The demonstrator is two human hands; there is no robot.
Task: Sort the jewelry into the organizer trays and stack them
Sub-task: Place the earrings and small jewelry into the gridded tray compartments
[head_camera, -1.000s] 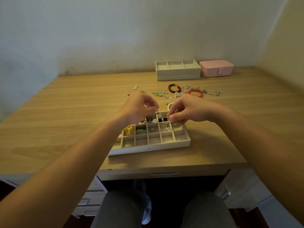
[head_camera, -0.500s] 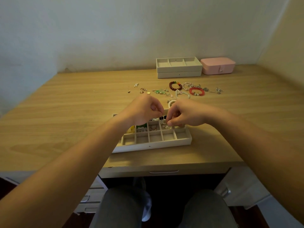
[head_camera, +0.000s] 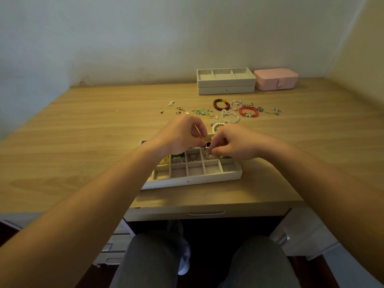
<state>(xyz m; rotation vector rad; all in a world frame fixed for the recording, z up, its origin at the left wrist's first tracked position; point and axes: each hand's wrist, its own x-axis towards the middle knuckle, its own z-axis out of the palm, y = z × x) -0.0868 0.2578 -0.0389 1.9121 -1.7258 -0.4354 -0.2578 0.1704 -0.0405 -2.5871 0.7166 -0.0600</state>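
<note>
A white grid tray (head_camera: pixel 193 179) lies near the desk's front edge, with small jewelry in its middle cells and bare cells along its front row. My left hand (head_camera: pixel 180 136) hovers over the tray's back left, fingers curled, pinching something too small to make out. My right hand (head_camera: pixel 232 145) is over the tray's middle right, its fingertips pinching a small pale piece above a cell. Behind the hands loose jewelry lies scattered: a dark red bead bracelet (head_camera: pixel 221 104), a red bracelet (head_camera: pixel 249 111), a white pearl bracelet (head_camera: pixel 230 117) and small earrings (head_camera: pixel 179 110).
Two stacked white trays (head_camera: pixel 226 81) stand at the back by the wall, the top one with three open compartments. A closed pink jewelry box (head_camera: pixel 276 79) sits to their right. A drawer front runs under the desk edge; my knees are below.
Both hands have stayed together over the tray, the right hand's fingertips dipping lower toward a cell. The view has tilted a little, so the desk sits higher in frame.
</note>
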